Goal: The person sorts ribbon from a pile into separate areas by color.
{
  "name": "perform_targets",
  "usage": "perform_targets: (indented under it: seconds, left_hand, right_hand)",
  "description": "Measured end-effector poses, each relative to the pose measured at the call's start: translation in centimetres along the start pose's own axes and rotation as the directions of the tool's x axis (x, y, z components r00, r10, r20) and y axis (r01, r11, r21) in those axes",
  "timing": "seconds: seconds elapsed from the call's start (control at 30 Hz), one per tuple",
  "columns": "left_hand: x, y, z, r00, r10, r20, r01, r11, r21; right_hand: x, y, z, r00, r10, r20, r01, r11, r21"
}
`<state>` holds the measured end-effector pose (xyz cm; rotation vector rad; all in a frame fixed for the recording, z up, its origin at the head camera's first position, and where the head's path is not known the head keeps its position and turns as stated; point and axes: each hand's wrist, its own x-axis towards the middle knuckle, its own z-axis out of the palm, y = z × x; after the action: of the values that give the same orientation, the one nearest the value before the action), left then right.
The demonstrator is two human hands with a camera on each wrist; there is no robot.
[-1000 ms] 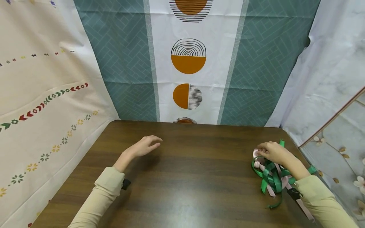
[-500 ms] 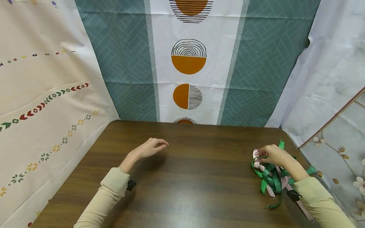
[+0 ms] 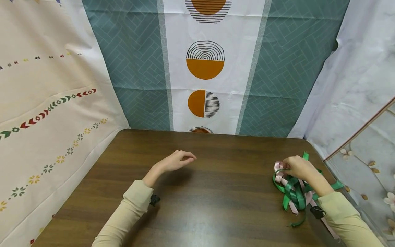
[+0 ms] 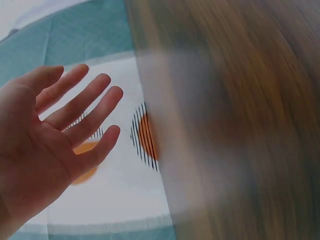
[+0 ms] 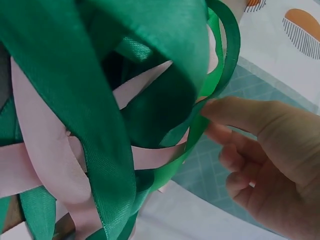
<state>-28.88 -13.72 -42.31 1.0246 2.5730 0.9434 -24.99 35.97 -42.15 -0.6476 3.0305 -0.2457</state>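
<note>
A tangled heap of green satin ribbon (image 3: 296,196) and pink ribbon (image 3: 278,166) lies at the right side of the table. In the right wrist view, thumb and finger of my right hand (image 5: 280,150) pinch the edge of a green ribbon (image 5: 231,50), its other fingers curled beneath. Broad green loops and a pink ribbon (image 5: 47,120) fill the left of that view. Over the table's middle hovers my left hand (image 3: 175,161), holding nothing. The left wrist view shows its fingers (image 4: 97,117) spread and relaxed, with the palm visible.
The brown wooden table (image 3: 234,192) spans the lower view. Behind it hangs a teal and white cloth (image 3: 142,75) with orange circles. A cream patterned cloth (image 3: 46,82) borders the left, a white floral one (image 3: 364,89) the right.
My left hand has moved to the right, toward the table's middle. The right hand's fingers have come together on a ribbon, dipping slightly; the heap has barely moved.
</note>
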Motion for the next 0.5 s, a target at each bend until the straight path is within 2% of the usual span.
perform_targets:
  seconds: [0.13,0.27,0.4,0.5]
  left_hand:
    - [1.4,1.0,1.2,0.999,0.025,0.041,-0.023,0.999,-0.033]
    - [2.8,2.3,2.4,0.997,0.045,0.060,-0.041,0.997,-0.068]
    - [4.2,3.7,3.6,0.994,0.077,0.073,-0.069,0.993,-0.099]
    - [5.2,4.6,4.6,0.990,0.104,0.091,-0.092,0.988,-0.125]
  right_hand:
    - [0.0,0.0,0.1,1.000,0.009,-0.020,-0.009,1.000,-0.001]
    - [0.3,-0.1,0.1,0.998,-0.017,-0.061,0.017,1.000,-0.011]
    - [0.6,-0.4,-0.2,0.990,-0.041,-0.132,0.038,0.999,-0.022]
    - [0.7,-0.7,-0.4,0.976,-0.056,-0.211,0.051,0.998,-0.027]
